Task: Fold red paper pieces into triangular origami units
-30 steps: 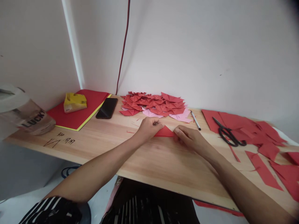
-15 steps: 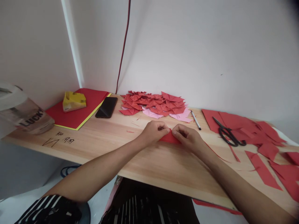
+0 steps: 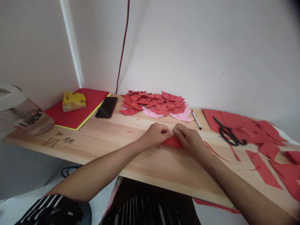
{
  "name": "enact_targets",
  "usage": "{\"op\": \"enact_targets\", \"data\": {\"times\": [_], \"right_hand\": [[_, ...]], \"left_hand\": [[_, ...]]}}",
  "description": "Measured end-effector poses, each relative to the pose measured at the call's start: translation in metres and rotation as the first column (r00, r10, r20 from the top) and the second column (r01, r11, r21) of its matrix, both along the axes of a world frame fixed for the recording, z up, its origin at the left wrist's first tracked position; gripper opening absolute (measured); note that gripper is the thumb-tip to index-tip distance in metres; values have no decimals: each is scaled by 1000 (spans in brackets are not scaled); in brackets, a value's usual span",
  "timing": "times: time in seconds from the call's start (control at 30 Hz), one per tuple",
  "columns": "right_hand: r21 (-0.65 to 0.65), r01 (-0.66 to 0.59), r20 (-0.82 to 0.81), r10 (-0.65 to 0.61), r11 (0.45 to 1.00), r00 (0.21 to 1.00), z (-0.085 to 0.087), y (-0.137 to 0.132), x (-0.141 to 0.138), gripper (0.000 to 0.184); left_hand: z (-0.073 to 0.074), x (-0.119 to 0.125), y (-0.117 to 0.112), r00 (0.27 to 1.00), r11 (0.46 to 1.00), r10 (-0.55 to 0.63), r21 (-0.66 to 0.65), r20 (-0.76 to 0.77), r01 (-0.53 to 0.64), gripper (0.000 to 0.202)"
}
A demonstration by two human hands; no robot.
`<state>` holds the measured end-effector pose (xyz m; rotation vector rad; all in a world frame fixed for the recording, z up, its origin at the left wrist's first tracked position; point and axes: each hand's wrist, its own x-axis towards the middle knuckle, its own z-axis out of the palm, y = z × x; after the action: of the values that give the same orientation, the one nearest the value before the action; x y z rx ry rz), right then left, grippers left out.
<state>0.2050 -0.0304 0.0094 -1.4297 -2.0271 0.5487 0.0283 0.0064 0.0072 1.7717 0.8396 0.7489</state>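
A piece of red paper point(image 3: 172, 142) lies between my hands over the wooden table, its upper part covered by my fingers. My left hand point(image 3: 157, 134) pinches it from the left with thumb and forefinger. From the right, my right hand point(image 3: 188, 136) grips the same paper, thumb on top. The fingertips of both hands meet at the paper's top edge. Beyond them sits a heap of folded red paper pieces point(image 3: 154, 103), with some pink ones beneath. A pen point(image 3: 196, 120) lies just past my right hand.
Black-handled scissors point(image 3: 228, 134) rest on red paper sheets point(image 3: 243, 125) at the right, with cut scraps point(image 3: 264, 170) nearer. To the left are a phone point(image 3: 106, 107), a yellow packet point(image 3: 74, 101) on a red sheet point(image 3: 93, 93), and a bottle point(image 3: 30, 118) at the table edge.
My fingertips have come closer together, closing over the paper's top edge. The things on the table keep their places.
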Motion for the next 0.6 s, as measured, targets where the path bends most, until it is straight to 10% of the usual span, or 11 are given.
{"op": "enact_targets", "data": {"times": [0.6], "right_hand": [[61,45,66,-49,997,997,8,9,18,30]], "left_hand": [[3,-7,1,988,963,-151,-231,-36,138,27]]}}
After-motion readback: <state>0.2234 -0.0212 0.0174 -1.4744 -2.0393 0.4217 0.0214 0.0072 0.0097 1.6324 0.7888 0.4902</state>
